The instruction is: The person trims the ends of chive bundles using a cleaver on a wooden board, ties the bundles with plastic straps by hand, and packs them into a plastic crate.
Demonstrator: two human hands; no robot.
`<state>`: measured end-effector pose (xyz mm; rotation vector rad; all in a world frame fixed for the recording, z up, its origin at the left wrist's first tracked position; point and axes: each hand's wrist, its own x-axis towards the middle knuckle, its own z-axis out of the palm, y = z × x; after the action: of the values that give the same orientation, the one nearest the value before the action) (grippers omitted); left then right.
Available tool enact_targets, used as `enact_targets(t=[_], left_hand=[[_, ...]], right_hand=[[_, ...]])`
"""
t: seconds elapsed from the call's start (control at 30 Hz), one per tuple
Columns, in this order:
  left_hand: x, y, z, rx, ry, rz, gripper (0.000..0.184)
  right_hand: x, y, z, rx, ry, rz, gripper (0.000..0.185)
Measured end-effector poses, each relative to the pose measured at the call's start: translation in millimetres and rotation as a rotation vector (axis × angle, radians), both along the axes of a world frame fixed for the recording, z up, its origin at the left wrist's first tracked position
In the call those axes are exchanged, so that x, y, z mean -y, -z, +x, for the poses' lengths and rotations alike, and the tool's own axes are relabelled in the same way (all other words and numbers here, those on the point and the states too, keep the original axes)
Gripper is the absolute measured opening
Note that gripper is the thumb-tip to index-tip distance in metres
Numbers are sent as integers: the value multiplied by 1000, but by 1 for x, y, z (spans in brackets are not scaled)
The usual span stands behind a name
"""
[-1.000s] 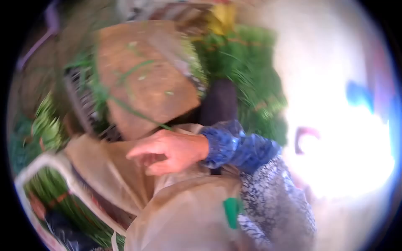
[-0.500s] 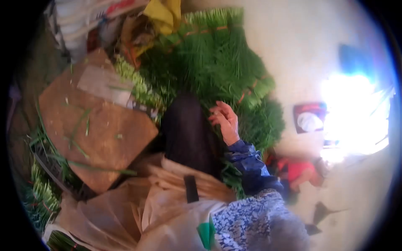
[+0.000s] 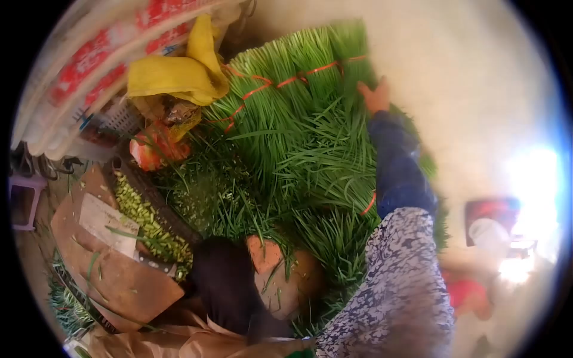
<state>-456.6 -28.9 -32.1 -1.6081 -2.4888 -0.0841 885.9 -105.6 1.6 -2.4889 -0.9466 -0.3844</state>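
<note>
Bundles of long green stalks [image 3: 310, 113] lie side by side in a thick, overlapping pile, paler ends lined up along the upper edge, orange-red ties [image 3: 286, 82] across them, thin leaves spreading loosely below.

1. We see one right hand [image 3: 376, 98].
2. We count one brown board [image 3: 134, 286] and one cleaver [image 3: 107, 224].
3. We find one yellow cloth-like piece [image 3: 170, 77].
4. We have one orange block [image 3: 264, 254].
5. We spot one purple frame [image 3: 36, 185].
6. We make out at least two bundles of green stalks [image 3: 316, 83], too merged for an exact count.
</note>
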Motion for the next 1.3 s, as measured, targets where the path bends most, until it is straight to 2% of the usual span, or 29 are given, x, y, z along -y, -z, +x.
enact_targets(t=[0.13,0.17,0.23,0.27,0.33,0.37,0.4,0.43,0.47,0.5,0.57,0.6,0.67,0.73,0.77,0.8,0.83,0.9,0.93,0.97,1.0,1.03,1.07,1.1,1.13,1.2,1.23,1.3], left_hand=[[-2,-54,-9,-101,20,-19,48],[-6,-68,-12,-127,51,-19,48],[-15,-79,-21,-157,161,-10,47],[-24,-79,-24,-148,273,12,46],[-51,-68,-8,-18,505,115,45],[-78,-64,58,373,415,157,46],[-92,-82,216,666,447,229,47],[-103,-95,319,621,566,162,49],[-113,-100,388,706,749,144,48],[-106,-113,472,852,751,69,54],[-95,-111,570,1248,883,-161,76],[-89,-108,612,1325,1017,-317,81],[-62,-113,689,1662,1020,-695,94],[-43,-102,727,1875,1000,-777,110],[-37,-93,737,2011,936,-695,110],[-32,-101,738,2104,925,-558,101],[-32,-110,736,2216,794,-273,87],[-47,-134,698,2298,768,179,62],[-58,-159,662,2286,871,342,52],[-78,-184,634,2004,716,653,44],[-83,-220,608,1948,797,725,39],[-74,-256,595,1923,689,807,37],[-85,-275,553,1813,639,807,42],[-102,-291,513,1662,736,788,47],[-105,-309,484,1441,859,540,50],[-88,-312,455,954,946,256,59],[-84,-299,452,710,1057,244,67],[-79,-231,463,384,1249,346,83]], right_hand=[[-23,16,41,-68,55,-68,120],[-28,30,58,24,99,-163,122],[-37,15,54,1,85,-279,98],[-40,5,47,-11,73,-275,98],[-32,-16,30,-145,-48,-100,67],[-24,-23,29,-143,-50,-95,67],[-15,-36,29,-256,-63,-58,56],[-5,-50,24,-364,-74,-24,46],[9,-66,7,-492,-112,11,47],[24,-87,-19,-619,-150,46,49],[47,-118,-87,-725,-228,98,51],[56,-130,-115,-729,-277,77,53],[66,-153,-188,-737,-352,43,54],[61,-169,-263,-718,-487,38,54],[57,-170,-296,-713,-588,49,54],[47,-171,-331,-727,-721,94,54],[35,-170,-369,-748,-854,151,54],[2,-168,-445,-664,-970,172,56],[-17,-158,-478,-664,-1140,196,61],[-31,-153,-506,-651,-1300,219,66],[-39,-149,-531,-577,-1379,287,68],[-44,-144,-551,-505,-1451,357,70],[-47,-133,-564,-573,-1379,342,69],[-48,-110,-568,-504,-1246,345,64],[-50,-77,-579,-378,-1090,245,61],[-30,-35,-606,-309,-882,-225,58],[-26,0,-617,-276,-841,-293,58],[-30,53,-628,-255,-797,-381,58]])
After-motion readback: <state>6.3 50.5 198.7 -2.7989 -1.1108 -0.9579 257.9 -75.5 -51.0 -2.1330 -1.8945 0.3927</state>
